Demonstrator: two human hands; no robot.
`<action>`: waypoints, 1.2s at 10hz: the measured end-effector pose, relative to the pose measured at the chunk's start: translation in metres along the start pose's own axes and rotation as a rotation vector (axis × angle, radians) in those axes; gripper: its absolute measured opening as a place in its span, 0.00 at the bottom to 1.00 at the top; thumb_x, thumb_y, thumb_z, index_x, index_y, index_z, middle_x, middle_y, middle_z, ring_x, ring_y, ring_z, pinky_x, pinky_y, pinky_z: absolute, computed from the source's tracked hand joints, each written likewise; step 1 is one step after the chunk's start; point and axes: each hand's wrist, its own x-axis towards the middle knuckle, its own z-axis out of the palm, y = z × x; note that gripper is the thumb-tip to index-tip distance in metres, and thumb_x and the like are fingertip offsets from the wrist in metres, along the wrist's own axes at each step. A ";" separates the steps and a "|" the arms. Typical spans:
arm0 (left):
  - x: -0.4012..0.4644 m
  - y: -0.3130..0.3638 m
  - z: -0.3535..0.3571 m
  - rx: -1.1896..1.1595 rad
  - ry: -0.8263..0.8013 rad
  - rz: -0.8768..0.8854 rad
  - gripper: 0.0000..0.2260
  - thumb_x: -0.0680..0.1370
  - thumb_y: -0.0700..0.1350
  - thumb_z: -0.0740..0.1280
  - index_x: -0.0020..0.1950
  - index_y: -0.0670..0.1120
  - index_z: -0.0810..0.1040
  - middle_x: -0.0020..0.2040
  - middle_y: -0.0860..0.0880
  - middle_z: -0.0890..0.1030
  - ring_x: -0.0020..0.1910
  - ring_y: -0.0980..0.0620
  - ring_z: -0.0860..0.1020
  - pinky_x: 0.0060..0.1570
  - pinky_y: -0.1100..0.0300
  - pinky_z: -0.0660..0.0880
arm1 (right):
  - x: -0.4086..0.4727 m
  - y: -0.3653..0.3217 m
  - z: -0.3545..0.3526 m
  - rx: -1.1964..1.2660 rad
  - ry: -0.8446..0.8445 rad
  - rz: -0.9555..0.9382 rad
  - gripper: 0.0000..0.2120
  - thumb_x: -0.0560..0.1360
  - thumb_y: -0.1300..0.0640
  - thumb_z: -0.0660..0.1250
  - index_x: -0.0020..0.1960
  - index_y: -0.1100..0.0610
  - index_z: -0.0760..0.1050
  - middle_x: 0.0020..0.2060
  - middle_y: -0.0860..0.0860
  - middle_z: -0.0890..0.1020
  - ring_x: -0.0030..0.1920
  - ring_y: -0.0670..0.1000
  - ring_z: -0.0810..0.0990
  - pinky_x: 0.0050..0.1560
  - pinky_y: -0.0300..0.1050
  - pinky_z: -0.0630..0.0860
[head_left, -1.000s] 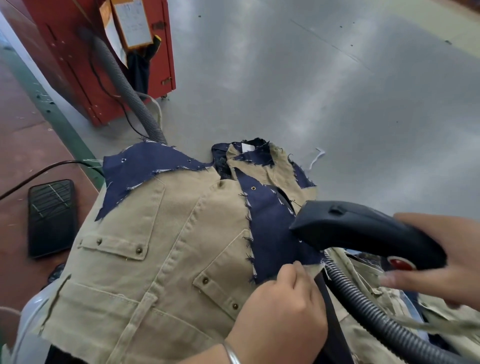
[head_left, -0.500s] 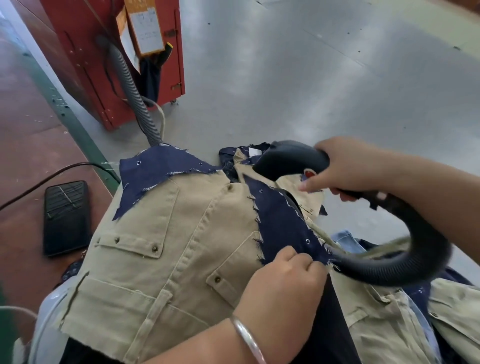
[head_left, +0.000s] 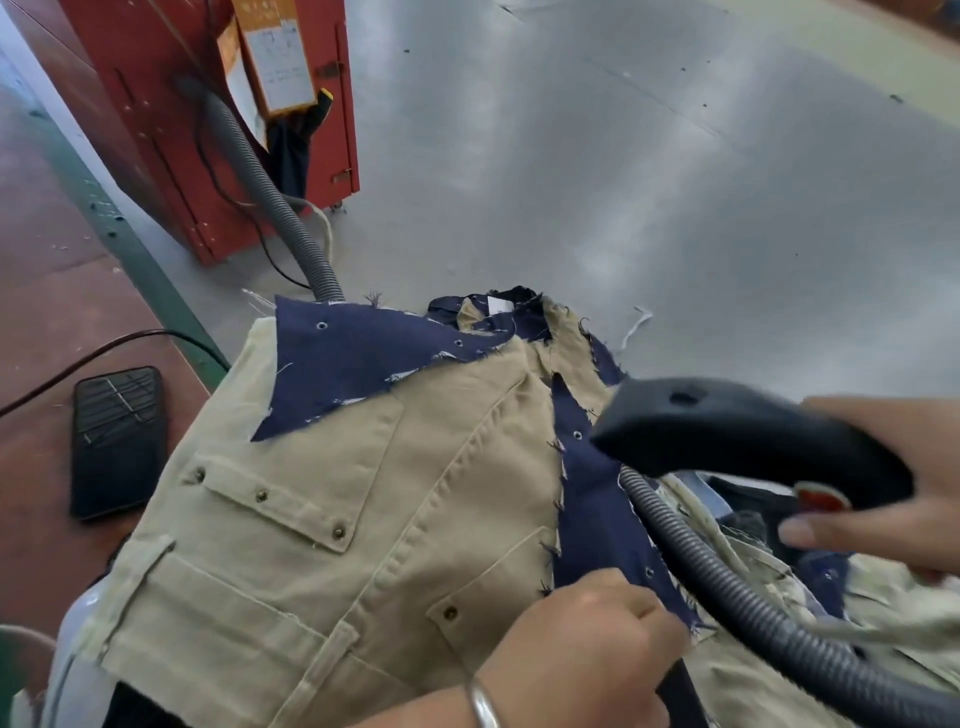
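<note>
The orange holder (head_left: 275, 57) on the red cabinet (head_left: 156, 104) has a paper sheet in it. The khaki jacket (head_left: 337, 519) lies draped over a white form (head_left: 78, 649). The left hand (head_left: 582, 639) pinches the lower end of its navy strip (head_left: 592, 509) with curled fingers, as before. The right hand (head_left: 893, 493) grips the black nozzle (head_left: 737, 431), fingers wrapped round its handle. The nozzle has moved from the collar down to the strip's right edge.

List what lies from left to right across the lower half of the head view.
Black phone → khaki jacket → left hand → black handheld nozzle → right hand.
</note>
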 end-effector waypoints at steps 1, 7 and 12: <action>0.001 -0.011 0.002 -0.037 0.087 0.098 0.12 0.75 0.41 0.63 0.58 0.46 0.75 0.55 0.48 0.75 0.53 0.47 0.70 0.51 0.55 0.69 | -0.013 -0.019 0.036 -0.023 -0.169 -0.027 0.19 0.58 0.38 0.79 0.42 0.42 0.75 0.27 0.39 0.80 0.28 0.41 0.80 0.26 0.41 0.75; -0.023 0.001 0.011 0.262 0.226 0.105 0.10 0.78 0.49 0.57 0.42 0.58 0.75 0.40 0.60 0.76 0.39 0.62 0.73 0.35 0.69 0.71 | 0.063 -0.030 0.009 0.104 0.094 -0.063 0.15 0.65 0.46 0.77 0.41 0.49 0.73 0.22 0.51 0.79 0.18 0.49 0.78 0.17 0.38 0.70; -0.004 -0.010 0.029 0.515 0.516 0.103 0.19 0.75 0.39 0.55 0.35 0.50 0.83 0.37 0.54 0.84 0.38 0.58 0.82 0.21 0.66 0.69 | 0.004 -0.039 0.064 -0.207 -0.011 -0.072 0.16 0.65 0.38 0.73 0.38 0.42 0.67 0.30 0.43 0.78 0.30 0.39 0.72 0.30 0.39 0.64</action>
